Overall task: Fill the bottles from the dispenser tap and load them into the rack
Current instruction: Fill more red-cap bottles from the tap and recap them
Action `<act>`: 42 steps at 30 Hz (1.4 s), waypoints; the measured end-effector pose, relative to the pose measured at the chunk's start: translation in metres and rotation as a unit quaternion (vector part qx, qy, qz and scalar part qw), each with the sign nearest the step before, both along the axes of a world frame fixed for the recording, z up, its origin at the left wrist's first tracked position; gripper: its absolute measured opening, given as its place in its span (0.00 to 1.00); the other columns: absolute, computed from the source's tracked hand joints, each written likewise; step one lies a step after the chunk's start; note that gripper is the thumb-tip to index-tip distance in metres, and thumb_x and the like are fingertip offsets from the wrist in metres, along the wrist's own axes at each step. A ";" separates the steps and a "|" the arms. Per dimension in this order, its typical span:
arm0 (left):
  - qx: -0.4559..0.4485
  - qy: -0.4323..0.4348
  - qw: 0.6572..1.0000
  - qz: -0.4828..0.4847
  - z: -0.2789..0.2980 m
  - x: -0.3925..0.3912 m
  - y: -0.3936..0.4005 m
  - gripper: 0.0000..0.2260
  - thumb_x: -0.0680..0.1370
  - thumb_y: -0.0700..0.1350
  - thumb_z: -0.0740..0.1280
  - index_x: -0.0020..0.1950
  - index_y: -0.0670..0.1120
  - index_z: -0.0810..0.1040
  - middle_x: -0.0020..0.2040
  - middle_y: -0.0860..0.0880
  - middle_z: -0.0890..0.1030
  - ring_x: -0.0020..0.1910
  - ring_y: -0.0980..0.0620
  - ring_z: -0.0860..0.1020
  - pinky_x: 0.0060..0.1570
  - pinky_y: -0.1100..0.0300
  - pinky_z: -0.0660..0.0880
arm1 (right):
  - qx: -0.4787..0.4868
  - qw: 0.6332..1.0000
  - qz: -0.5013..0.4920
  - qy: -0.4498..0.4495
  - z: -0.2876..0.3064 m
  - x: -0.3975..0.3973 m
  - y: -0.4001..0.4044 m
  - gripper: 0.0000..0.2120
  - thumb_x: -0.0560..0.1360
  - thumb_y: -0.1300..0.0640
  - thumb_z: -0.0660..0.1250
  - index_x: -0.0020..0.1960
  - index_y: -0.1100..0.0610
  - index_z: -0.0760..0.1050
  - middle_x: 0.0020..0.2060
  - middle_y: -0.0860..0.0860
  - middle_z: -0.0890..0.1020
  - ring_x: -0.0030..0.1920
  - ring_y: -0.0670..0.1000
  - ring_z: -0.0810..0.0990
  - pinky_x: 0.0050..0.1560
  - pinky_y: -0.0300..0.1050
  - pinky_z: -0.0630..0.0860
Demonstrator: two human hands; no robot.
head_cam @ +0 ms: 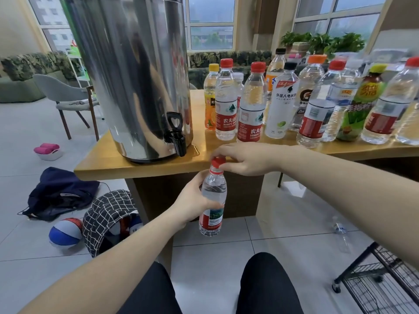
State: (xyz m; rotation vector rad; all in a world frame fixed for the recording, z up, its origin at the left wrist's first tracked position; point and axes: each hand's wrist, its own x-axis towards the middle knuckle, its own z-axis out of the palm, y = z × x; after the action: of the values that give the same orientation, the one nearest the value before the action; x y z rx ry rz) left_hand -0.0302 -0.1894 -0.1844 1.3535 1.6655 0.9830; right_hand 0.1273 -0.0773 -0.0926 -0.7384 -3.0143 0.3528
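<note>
A person holds a water bottle in front of a wooden bench, one hand on its body and the other on its cap.

Head view: the left hand wraps its fingers round the middle of the clear bottle, which is upright, off the bench and just below its front edge. The right hand pinches the bottle's red cap with its fingertips. A steel dispenser stands at the bench's front left corner, its black tap reaching toward the front edge, just left of the held bottle. A crowd of capped bottles lines the back of the bench to the right. A black wire rack stands on the floor at lower right.
</note>
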 end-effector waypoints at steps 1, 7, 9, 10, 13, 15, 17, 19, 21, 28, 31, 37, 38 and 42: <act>-0.001 0.000 1.000 -0.001 0.001 0.002 0.001 0.39 0.69 0.39 0.79 0.74 0.54 0.65 0.68 0.53 0.75 0.66 0.49 0.75 0.60 0.52 0.75 | 0.004 1.000 0.005 -0.006 0.001 0.002 0.001 0.18 0.83 0.45 0.58 0.72 0.44 0.65 0.64 0.43 0.74 0.59 0.43 0.72 0.58 0.37 0.70; 0.005 0.003 1.000 -0.004 0.003 0.011 0.009 0.39 0.68 0.39 0.80 0.73 0.55 0.66 0.67 0.53 0.76 0.66 0.48 0.76 0.64 0.48 0.76 | 0.055 0.996 0.030 -0.066 0.011 0.008 0.003 0.19 0.83 0.45 0.58 0.73 0.45 0.64 0.63 0.45 0.74 0.59 0.47 0.73 0.61 0.42 0.72; 0.010 0.001 1.000 -0.007 0.004 0.014 0.011 0.38 0.68 0.39 0.80 0.72 0.56 0.66 0.67 0.53 0.76 0.66 0.49 0.76 0.64 0.47 0.76 | 0.080 0.993 0.016 -0.081 0.014 0.010 0.004 0.19 0.82 0.41 0.57 0.71 0.46 0.65 0.58 0.46 0.76 0.54 0.47 0.76 0.54 0.40 0.74; 0.013 0.002 1.000 -0.010 0.006 0.016 0.013 0.38 0.68 0.40 0.80 0.72 0.56 0.66 0.67 0.53 0.76 0.66 0.49 0.76 0.64 0.48 0.76 | 0.100 0.991 0.010 -0.088 0.014 0.010 0.004 0.20 0.82 0.39 0.56 0.69 0.47 0.65 0.54 0.46 0.77 0.49 0.47 0.76 0.49 0.40 0.74; 0.017 -0.001 1.000 -0.017 0.008 0.019 0.016 0.37 0.68 0.40 0.80 0.71 0.56 0.66 0.68 0.53 0.76 0.66 0.49 0.76 0.64 0.47 0.76 | 0.169 0.981 0.015 -0.095 0.014 0.008 0.005 0.19 0.81 0.36 0.52 0.61 0.48 0.64 0.41 0.43 0.74 0.39 0.44 0.75 0.39 0.38 0.71; 0.018 -0.001 1.000 -0.018 0.008 0.021 0.018 0.37 0.68 0.41 0.80 0.71 0.55 0.66 0.69 0.53 0.75 0.66 0.49 0.76 0.63 0.48 0.76 | 0.192 0.976 0.027 -0.095 0.015 0.007 0.005 0.16 0.81 0.35 0.51 0.57 0.46 0.61 0.39 0.42 0.72 0.38 0.44 0.74 0.37 0.37 0.70; 0.022 0.002 1.000 -0.018 0.007 0.023 0.019 0.37 0.68 0.41 0.80 0.71 0.55 0.67 0.69 0.53 0.75 0.66 0.49 0.76 0.63 0.48 0.76 | 0.212 0.971 0.042 -0.097 0.015 0.009 0.006 0.14 0.81 0.35 0.49 0.54 0.45 0.59 0.38 0.42 0.72 0.37 0.43 0.73 0.36 0.37 0.68; 0.028 0.009 0.999 -0.022 0.006 0.025 0.021 0.37 0.68 0.41 0.81 0.72 0.54 0.67 0.68 0.53 0.76 0.67 0.49 0.76 0.64 0.46 0.76 | 0.245 0.964 0.051 -0.093 0.013 0.013 0.007 0.16 0.81 0.34 0.49 0.52 0.46 0.62 0.36 0.42 0.72 0.35 0.43 0.73 0.35 0.37 0.68; 0.031 0.016 0.999 -0.027 0.004 0.027 0.023 0.39 0.67 0.42 0.81 0.73 0.54 0.67 0.68 0.53 0.76 0.67 0.49 0.76 0.64 0.45 0.77 | 0.277 0.956 0.047 -0.081 0.011 0.015 0.008 0.20 0.80 0.33 0.49 0.49 0.48 0.68 0.34 0.43 0.73 0.34 0.44 0.74 0.34 0.37 0.68; 0.020 -0.007 0.995 -0.102 0.017 0.026 0.028 0.37 0.67 0.41 0.81 0.71 0.56 0.68 0.65 0.57 0.77 0.63 0.53 0.77 0.60 0.53 0.78 | 0.316 0.945 0.085 -0.017 0.017 0.028 0.016 0.21 0.80 0.34 0.47 0.46 0.47 0.68 0.32 0.43 0.72 0.32 0.44 0.72 0.34 0.41 0.73; 0.010 -0.002 0.988 -0.154 0.027 0.026 0.030 0.33 0.69 0.40 0.80 0.65 0.62 0.68 0.59 0.62 0.78 0.58 0.59 0.78 0.53 0.61 0.78 | 0.351 0.927 0.133 -0.018 0.021 0.031 0.019 0.22 0.81 0.36 0.44 0.43 0.48 0.68 0.30 0.45 0.71 0.30 0.46 0.72 0.31 0.41 0.71; 0.049 -0.031 0.993 -0.104 0.021 0.041 0.035 0.36 0.67 0.41 0.81 0.69 0.58 0.69 0.61 0.59 0.79 0.59 0.57 0.79 0.52 0.61 0.79 | 0.350 0.936 -0.039 0.022 0.013 0.030 0.014 0.30 0.80 0.37 0.47 0.29 0.54 0.71 0.24 0.48 0.72 0.26 0.49 0.70 0.27 0.41 0.63; 0.055 -0.034 0.994 -0.093 0.020 0.044 0.036 0.36 0.67 0.42 0.81 0.69 0.57 0.69 0.63 0.59 0.79 0.60 0.55 0.79 0.54 0.59 0.79 | 0.332 0.939 -0.084 0.015 0.013 0.030 0.014 0.31 0.80 0.37 0.48 0.29 0.54 0.72 0.25 0.49 0.74 0.27 0.50 0.71 0.28 0.42 0.64; 0.051 -0.039 0.992 -0.104 0.025 0.050 0.042 0.35 0.67 0.41 0.81 0.69 0.58 0.69 0.65 0.57 0.78 0.62 0.53 0.78 0.56 0.56 0.79 | 0.325 0.942 -0.079 -0.002 0.023 0.039 0.011 0.31 0.79 0.31 0.46 0.34 0.52 0.73 0.28 0.48 0.76 0.29 0.48 0.73 0.29 0.42 0.61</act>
State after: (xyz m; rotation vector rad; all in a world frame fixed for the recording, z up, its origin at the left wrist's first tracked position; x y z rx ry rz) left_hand 0.0196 -0.1476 -0.1597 1.5028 1.3996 0.9958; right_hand 0.1664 -0.0662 -0.0698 -0.8792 -2.7541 -0.6198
